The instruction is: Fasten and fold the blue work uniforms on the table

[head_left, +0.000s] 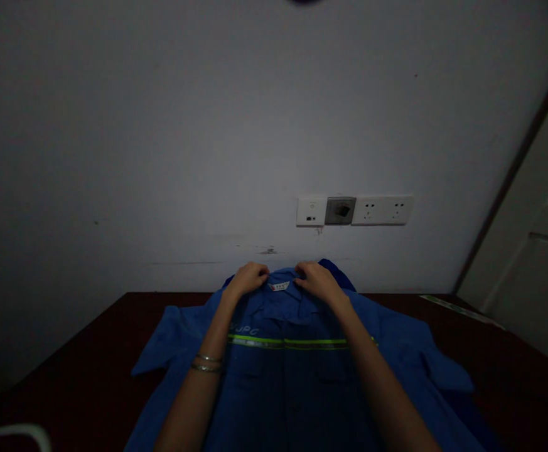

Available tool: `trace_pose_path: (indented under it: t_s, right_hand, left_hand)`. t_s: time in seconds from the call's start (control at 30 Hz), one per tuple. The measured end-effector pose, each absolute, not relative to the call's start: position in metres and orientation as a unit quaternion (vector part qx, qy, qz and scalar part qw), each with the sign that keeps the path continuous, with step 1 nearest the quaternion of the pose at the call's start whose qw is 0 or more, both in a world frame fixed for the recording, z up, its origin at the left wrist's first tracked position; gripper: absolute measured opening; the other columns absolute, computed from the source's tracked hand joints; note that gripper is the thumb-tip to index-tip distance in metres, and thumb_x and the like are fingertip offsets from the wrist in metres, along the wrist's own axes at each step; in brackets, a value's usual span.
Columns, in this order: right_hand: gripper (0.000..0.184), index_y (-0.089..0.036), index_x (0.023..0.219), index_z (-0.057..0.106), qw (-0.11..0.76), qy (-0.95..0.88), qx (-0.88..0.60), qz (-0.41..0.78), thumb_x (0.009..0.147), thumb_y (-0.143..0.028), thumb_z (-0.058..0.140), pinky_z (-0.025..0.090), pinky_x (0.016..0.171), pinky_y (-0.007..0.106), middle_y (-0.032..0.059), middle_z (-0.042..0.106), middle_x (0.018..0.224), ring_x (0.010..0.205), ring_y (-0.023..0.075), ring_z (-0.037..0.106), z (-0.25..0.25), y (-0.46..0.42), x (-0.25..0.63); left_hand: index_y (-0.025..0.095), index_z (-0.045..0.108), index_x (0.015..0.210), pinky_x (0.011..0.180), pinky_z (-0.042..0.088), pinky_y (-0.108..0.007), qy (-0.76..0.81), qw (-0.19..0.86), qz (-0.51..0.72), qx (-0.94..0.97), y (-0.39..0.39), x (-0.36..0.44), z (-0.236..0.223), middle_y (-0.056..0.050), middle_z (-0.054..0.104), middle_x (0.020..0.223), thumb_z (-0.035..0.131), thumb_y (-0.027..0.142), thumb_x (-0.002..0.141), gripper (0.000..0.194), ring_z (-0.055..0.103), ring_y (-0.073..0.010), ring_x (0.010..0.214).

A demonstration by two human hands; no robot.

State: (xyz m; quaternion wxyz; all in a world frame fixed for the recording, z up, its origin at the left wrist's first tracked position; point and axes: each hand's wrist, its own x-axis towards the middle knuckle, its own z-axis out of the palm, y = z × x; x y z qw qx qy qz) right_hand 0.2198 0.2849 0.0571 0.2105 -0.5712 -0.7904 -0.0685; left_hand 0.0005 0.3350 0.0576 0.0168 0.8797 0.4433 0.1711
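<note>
Both hands are pinching the collar (283, 276) of a blue work shirt (297, 376), left hand (249, 277) on one side of the little white neck label (279, 286), right hand (316, 280) on the other, fingers curled closed on the fabric. The shirt's spread flat on a dark brown table (90, 370), collar end toward the wall, with a yellow-green reflective stripe (287, 343) across the chest. Two thin bangles (206, 363) sit on the left wrist. Above it there's a row of wall sockets (354, 210), and a white door (532, 276) off to the right.
</note>
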Motion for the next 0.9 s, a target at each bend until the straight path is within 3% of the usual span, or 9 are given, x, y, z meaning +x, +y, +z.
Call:
trace_pose_path:
  t_s: [0.27, 0.4, 0.53, 0.77, 0.9]
  right_hand:
    - [0.016, -0.017, 0.091, 0.061, 0.229, -0.775, -0.586, -0.052, 0.075, -0.02, 0.058, 0.038, 0.066, 0.024, 0.0076, 0.065, 0.092, 0.084, 0.0187, 0.058, 0.055, 0.287, 0.221]
    - [0.013, -0.015, 0.084, 0.064, 0.307, -0.802, -0.508, 0.075, 0.077, -0.024, 0.057, 0.039, 0.062, 0.021, 0.0045, 0.067, 0.078, 0.072, 0.0142, 0.059, 0.064, 0.279, 0.201]
    - [0.014, -0.016, 0.077, 0.067, 0.284, -0.819, -0.471, 0.163, 0.077, -0.017, 0.053, 0.041, 0.061, 0.02, 0.0027, 0.068, 0.072, 0.067, 0.0135, 0.06, 0.056, 0.272, 0.166]
    - [0.022, -0.019, 0.101, 0.06, 0.328, -0.772, -0.533, -0.115, 0.085, -0.018, 0.046, 0.04, 0.078, 0.028, 0.0086, 0.061, 0.103, 0.096, 0.0205, 0.051, 0.031, 0.277, 0.15]
    - [0.02, -0.019, 0.101, 0.06, 0.294, -0.78, -0.528, -0.162, 0.083, -0.02, 0.051, 0.037, 0.08, 0.032, 0.0074, 0.061, 0.1, 0.096, 0.0228, 0.047, 0.024, 0.284, 0.155]
  left_hand:
    - [0.016, 0.07, 0.087, 0.066, 0.041, -0.022, 0.443, 0.039, 0.185, 0.876, 0.338, 0.0, 0.056, -0.006, 0.07, 0.085, 0.049, 0.023, 0.078, 0.024, 0.06, -0.0166, 0.076]
    - [0.013, 0.071, 0.086, 0.068, 0.042, -0.021, 0.441, 0.098, 0.196, 0.87, 0.337, 0.0, 0.06, -0.006, 0.071, 0.083, 0.05, 0.02, 0.076, 0.024, 0.061, -0.0158, 0.075]
    - [0.011, 0.072, 0.085, 0.069, 0.043, -0.021, 0.438, 0.14, 0.209, 0.863, 0.338, 0.0, 0.06, -0.006, 0.071, 0.082, 0.051, 0.018, 0.074, 0.025, 0.061, -0.0156, 0.074]
    - [0.01, 0.072, 0.085, 0.067, 0.043, -0.021, 0.415, 0.158, 0.236, 0.864, 0.344, -0.003, 0.053, -0.006, 0.071, 0.078, 0.054, 0.018, 0.073, 0.023, 0.06, -0.0148, 0.069]
    - [0.012, 0.072, 0.082, 0.066, 0.043, -0.021, 0.414, 0.137, 0.218, 0.873, 0.34, 0.002, 0.055, -0.004, 0.07, 0.075, 0.053, 0.016, 0.074, 0.021, 0.059, -0.0139, 0.067]
